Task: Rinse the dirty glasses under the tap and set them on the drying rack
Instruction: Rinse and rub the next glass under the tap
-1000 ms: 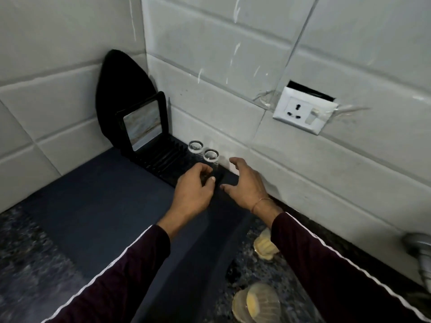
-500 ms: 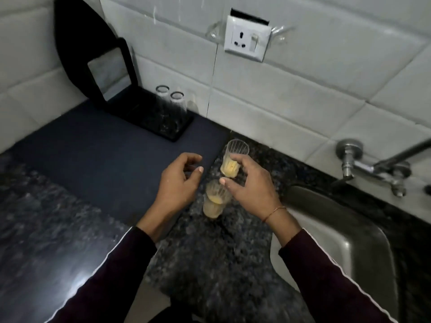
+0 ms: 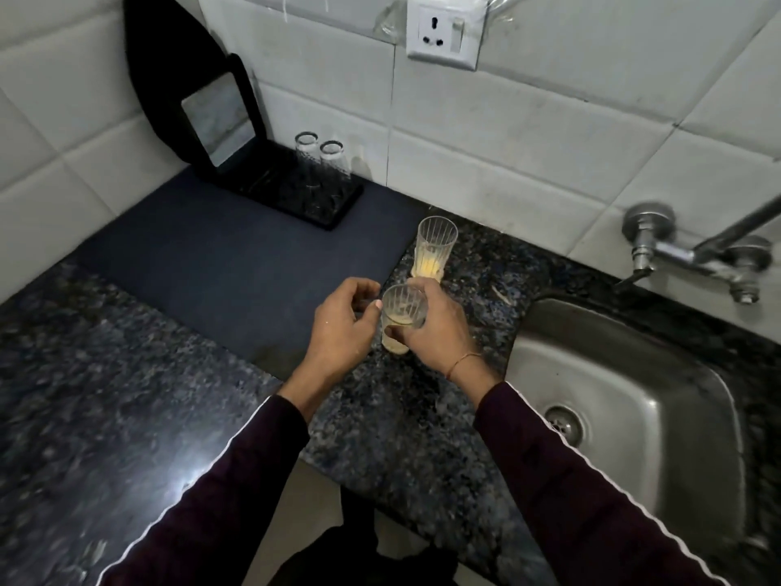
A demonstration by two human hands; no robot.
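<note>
My right hand point(image 3: 439, 332) grips a ribbed dirty glass point(image 3: 402, 308) with yellowish residue, at the middle of the granite counter. My left hand point(image 3: 344, 327) hovers just left of it, fingers curled, thumb close to the glass rim, holding nothing. A second dirty glass point(image 3: 433, 251) stands upright just behind. Two clean glasses point(image 3: 323, 162) sit upside down on the black drying rack point(image 3: 296, 192) against the tiled wall. The tap point(image 3: 693, 251) juts from the wall at the right above the steel sink point(image 3: 634, 399).
A dark mat point(image 3: 236, 264) covers the counter under the rack. A black-framed mirror point(image 3: 219, 116) leans at the rack's back. A wall socket point(image 3: 443, 33) sits above. The granite counter point(image 3: 105, 395) ends at a front edge below my arms.
My hands left the rack and came to the dirty glasses by the sink. My right hand has closed on the nearer glass. The view swung right and down, showing tap and sink.
</note>
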